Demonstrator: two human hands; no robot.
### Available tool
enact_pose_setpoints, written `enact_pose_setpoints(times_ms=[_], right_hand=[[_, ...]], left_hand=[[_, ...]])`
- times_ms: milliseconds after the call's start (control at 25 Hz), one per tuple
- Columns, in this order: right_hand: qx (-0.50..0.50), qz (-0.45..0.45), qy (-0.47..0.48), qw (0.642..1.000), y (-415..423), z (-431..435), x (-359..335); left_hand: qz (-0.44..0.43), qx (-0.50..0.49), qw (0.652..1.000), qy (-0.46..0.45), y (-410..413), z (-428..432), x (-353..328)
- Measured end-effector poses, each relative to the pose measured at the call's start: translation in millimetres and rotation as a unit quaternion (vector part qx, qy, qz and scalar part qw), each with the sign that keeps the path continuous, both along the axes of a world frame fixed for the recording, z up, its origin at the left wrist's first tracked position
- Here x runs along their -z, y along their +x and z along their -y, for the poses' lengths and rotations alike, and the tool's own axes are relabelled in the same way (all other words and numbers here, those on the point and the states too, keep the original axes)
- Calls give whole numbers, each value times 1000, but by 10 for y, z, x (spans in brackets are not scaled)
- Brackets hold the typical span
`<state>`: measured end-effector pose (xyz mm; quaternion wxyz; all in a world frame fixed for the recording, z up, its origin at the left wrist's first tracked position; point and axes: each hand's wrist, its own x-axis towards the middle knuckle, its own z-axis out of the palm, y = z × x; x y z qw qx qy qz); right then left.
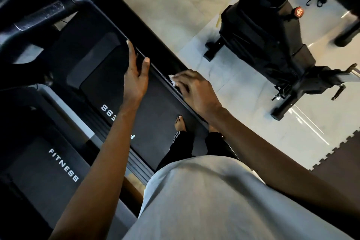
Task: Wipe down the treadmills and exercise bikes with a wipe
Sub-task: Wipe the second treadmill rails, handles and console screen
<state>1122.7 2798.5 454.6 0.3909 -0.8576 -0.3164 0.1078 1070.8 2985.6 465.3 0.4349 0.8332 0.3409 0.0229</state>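
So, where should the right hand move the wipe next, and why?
Probably slide it a little further up the black rail, toward the left hand. The right hand presses the bunched white wipe on the rail's edge, and the stretch between the two hands seems not yet wiped, though I cannot see dirt or wetness.

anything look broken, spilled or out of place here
Nothing looks damaged or spilled. The right hand holds a white wipe on the treadmill's side rail; the only oddity is a bare foot on the belt.
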Motion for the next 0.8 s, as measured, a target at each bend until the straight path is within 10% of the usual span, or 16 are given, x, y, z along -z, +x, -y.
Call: enact_pose_setpoints(times_ms=[560,800], right_hand=[[182,-227,-73,954,196,254,108],[94,-278,-63,954,681,-104,360]], left_hand=[[22,-9,998,-65,13,85,-27],[10,-32,998,-45,38,16,120]])
